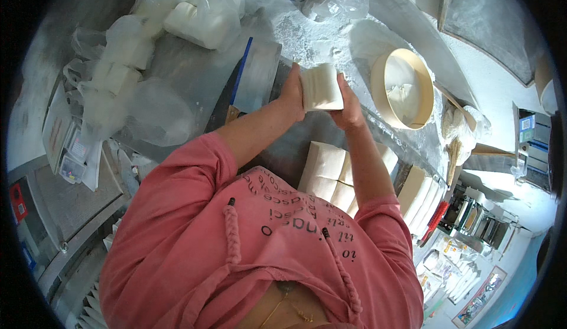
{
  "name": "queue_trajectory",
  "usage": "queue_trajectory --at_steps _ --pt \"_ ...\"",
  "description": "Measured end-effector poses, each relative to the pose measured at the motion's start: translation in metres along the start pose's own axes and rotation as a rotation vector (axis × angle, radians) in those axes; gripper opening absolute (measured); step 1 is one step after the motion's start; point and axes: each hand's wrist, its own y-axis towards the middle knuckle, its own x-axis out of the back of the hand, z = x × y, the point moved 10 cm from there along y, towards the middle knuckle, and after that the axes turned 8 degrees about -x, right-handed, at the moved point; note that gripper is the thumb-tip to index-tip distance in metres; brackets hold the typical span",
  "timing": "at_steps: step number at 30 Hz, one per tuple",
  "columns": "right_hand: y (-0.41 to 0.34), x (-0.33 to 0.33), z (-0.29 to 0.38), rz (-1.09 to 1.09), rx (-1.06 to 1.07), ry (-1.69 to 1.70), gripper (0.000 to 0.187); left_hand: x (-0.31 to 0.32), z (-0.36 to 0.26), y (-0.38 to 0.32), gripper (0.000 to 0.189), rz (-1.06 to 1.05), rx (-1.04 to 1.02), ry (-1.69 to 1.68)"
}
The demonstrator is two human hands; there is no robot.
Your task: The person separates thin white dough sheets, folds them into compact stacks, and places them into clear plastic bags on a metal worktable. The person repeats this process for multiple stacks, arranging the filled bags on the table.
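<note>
Between both palms, above the floury worktop, I hold a pale stack of what look like dough sheets (pixel 322 87). My left hand (pixel 292 93) presses its left side and my right hand (pixel 348 105) its right side. Left of the hands lies a wide metal blade with a blue edge (pixel 257 74), its wooden handle end towards me. A round sieve with a light wooden rim (pixel 378 90) stands tilted to the right, with some pale pieces inside. Below my right forearm sit several similar pale blocks (pixel 325 163) in rows.
Clear plastic bags of pale blocks (pixel 203 19) cover the worktop's left and back left. Loose flour (pixel 305 32) coats the back. More stacks (pixel 418 196) stand at right, beside a red-bristled brush (pixel 436 220). A straw brush (pixel 454 154) lies past the sieve; a metal machine (pixel 476 218) stands beyond.
</note>
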Motion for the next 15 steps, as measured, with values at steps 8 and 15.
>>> queue_trajectory --at_steps 8,15 --pt "-0.015 0.002 0.004 -0.268 0.189 -0.513 0.048 -0.006 -0.006 -0.029 0.072 0.032 0.004 0.038" --pt "-0.031 -0.027 0.011 -0.029 0.199 -0.21 0.045 -0.02 -0.012 -0.039 0.066 0.042 -0.06 -0.063"
